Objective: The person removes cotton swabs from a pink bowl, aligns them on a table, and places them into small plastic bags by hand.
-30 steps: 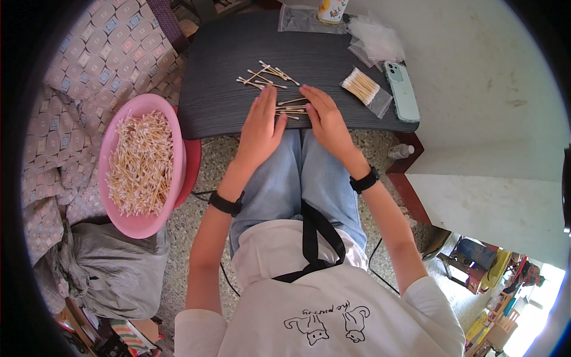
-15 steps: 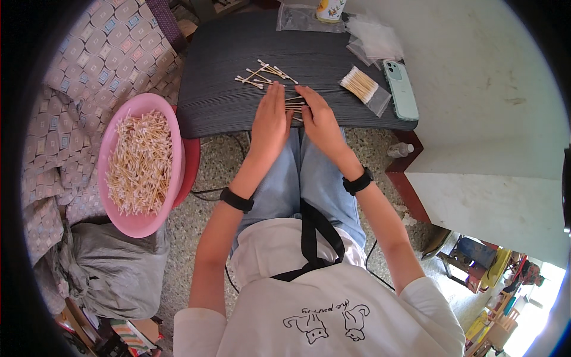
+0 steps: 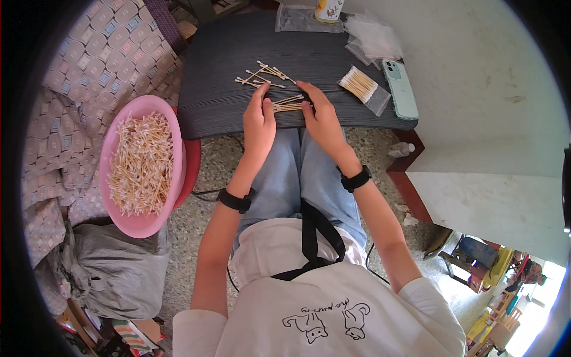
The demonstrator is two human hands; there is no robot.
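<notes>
Lying in the head view, near the middle of the near edge of the dark surface (image 3: pixel 208 50): one small group of cotton swabs (image 3: pixel 289 103), wooden-stemmed, roughly parallel to that edge, between the two hands.

Left hand (image 3: pixel 260 125): at the group's left ends; thumb and fingers apart. Right hand (image 3: pixel 324 116): at the right ends; thumb and fingers likewise apart. Pressure on the ends: cannot tell.

Handling, as judged: very light; stems thin, stiff, apt to roll and snap if bent; tips soft, easily crushed or soiled. Best hold: mid-stem, or light pressure on both ends to level the group.

Farther from the near edge: crossed swabs (image 3: pixel 262 74), loose. Toward the right edge: clear packet of swabs (image 3: pixel 360 83). At the near right corner: pale green phone (image 3: pixel 402 95). At the far right corner: clear bags (image 3: pixel 375 38). Left of the surface: pink basin (image 3: pixel 143 228), heaped with swabs.
</notes>
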